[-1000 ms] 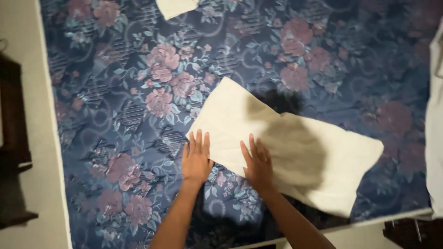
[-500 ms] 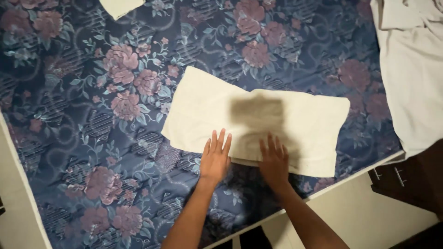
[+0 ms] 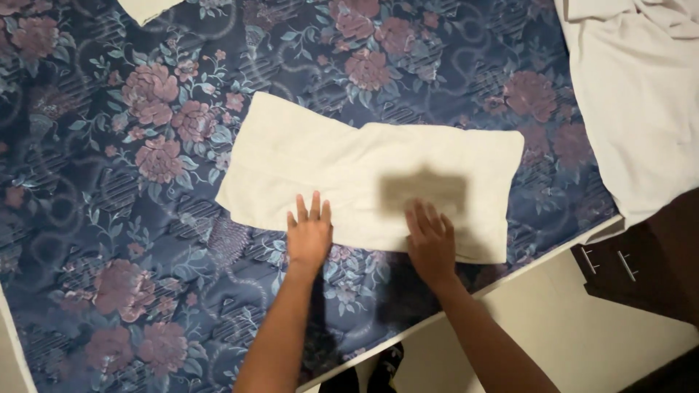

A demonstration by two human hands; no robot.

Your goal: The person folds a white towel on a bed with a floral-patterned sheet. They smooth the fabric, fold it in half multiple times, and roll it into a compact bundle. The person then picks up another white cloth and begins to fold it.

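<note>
1. Head view: a mattress covered in dark blue fabric with pink flowers fills most of the picture, its pale edge running along a light floor at the lower right.
2. A cream towel lies flat on the mattress near that edge, folded into a long rectangle, with a dark shadow on its right half.
3. The left hand lies palm down with fingers spread, fingertips on the towel's near edge and the palm on the mattress; it holds nothing.
4. The right hand is flat and open, pressed on the towel near its lower right part, gripping nothing.
5. A crumpled white sheet covers the mattress's upper right corner.
6. Dark wooden furniture stands on the floor at the right.
</note>
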